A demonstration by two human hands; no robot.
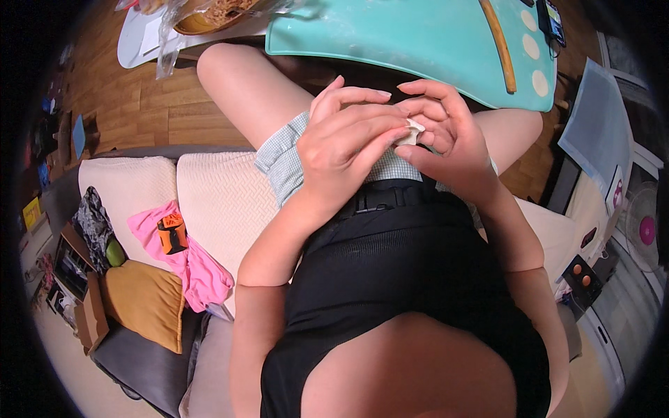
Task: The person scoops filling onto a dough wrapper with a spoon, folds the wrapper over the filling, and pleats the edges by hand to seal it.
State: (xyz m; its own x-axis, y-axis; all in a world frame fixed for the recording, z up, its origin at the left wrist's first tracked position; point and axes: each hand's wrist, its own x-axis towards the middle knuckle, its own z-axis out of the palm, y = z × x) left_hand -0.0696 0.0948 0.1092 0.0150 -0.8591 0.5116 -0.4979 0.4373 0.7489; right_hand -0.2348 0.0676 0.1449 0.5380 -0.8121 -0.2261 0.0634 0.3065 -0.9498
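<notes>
A small white piece of dough, a dumpling by its look point(412, 132), sits between my two hands above my lap. My left hand point(348, 132) pinches its edge between thumb and fingers. Around its other side curl the fingers of my right hand point(449, 132), with the thumb against it. My fingers hide most of it, so any filling cannot be seen. Beyond the hands, a teal mat point(390, 42) bears a wooden rolling pin point(499, 45) and round dough wrappers point(531, 47) along its right side.
A bowl of brownish filling point(198, 25) and a clear plastic bag point(167, 49) are on the white table at the far left. A phone point(554, 24) lies by the mat's right edge. Pink cloth point(205, 275) and a mustard cushion point(143, 303) rest on the sofa to my left.
</notes>
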